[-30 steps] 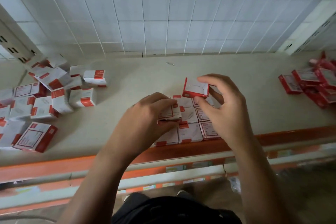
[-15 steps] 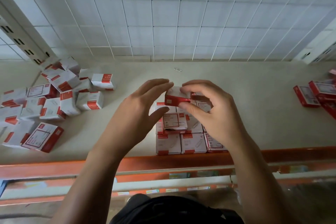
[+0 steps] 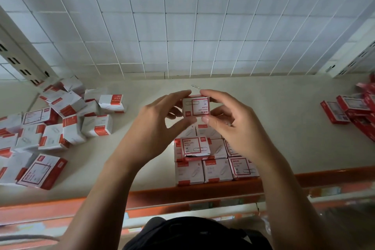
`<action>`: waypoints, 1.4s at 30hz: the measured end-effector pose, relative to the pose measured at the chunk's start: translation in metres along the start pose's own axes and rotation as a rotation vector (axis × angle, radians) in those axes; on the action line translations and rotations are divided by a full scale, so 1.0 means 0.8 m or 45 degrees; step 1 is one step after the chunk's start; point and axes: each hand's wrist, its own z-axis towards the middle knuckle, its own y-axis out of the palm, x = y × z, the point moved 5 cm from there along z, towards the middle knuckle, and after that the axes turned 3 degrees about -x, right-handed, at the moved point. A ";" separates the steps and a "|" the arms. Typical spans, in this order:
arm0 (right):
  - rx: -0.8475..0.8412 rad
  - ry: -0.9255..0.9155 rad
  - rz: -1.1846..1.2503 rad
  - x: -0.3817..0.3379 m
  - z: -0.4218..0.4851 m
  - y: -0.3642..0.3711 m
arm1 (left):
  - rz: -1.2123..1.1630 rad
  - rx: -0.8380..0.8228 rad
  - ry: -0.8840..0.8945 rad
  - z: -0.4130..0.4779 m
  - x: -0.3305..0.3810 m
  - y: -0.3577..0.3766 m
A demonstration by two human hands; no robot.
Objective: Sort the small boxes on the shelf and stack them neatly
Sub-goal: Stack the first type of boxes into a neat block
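Orange shelf lip up front, neat stack sitting just behind it. Above the stack, left hand and right hand both pinch one small box (label facing us). Loose heap sprawls far left.

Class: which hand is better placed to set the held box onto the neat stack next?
Right, probably. The left hand and right hand both pinch the held box, but the right one hangs over the uncovered right side of the neat stack; a second-layer box fills its front left.
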 end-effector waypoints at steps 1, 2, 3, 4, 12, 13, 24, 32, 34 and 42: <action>-0.003 0.006 0.001 0.000 0.001 -0.001 | -0.002 -0.021 -0.004 0.001 -0.002 0.001; -0.005 0.008 -0.006 0.000 0.001 -0.002 | 0.006 -0.028 -0.004 0.001 -0.004 0.001; -0.008 0.008 -0.021 0.000 0.001 -0.002 | 0.019 -0.023 0.000 0.002 -0.006 0.000; -0.007 0.007 -0.043 -0.001 0.001 -0.001 | 0.034 -0.009 0.005 0.003 -0.006 -0.001; 0.065 -0.023 -0.021 -0.004 0.004 -0.002 | 0.121 -0.023 0.088 0.003 -0.006 -0.001; 0.081 -0.011 -0.002 -0.003 0.005 -0.003 | 0.123 -0.033 0.104 0.004 -0.005 -0.001; 0.151 0.104 0.310 0.002 -0.002 -0.007 | -0.005 0.023 0.132 0.017 0.014 0.009; 0.141 0.130 0.193 0.012 -0.003 -0.013 | 0.063 0.010 0.224 0.030 0.023 0.027; 0.170 0.089 0.072 0.014 -0.004 -0.019 | 0.094 -0.010 0.221 0.033 0.019 0.029; 0.141 -0.210 -0.385 0.013 0.003 -0.030 | 0.102 -0.025 0.209 0.043 0.014 0.037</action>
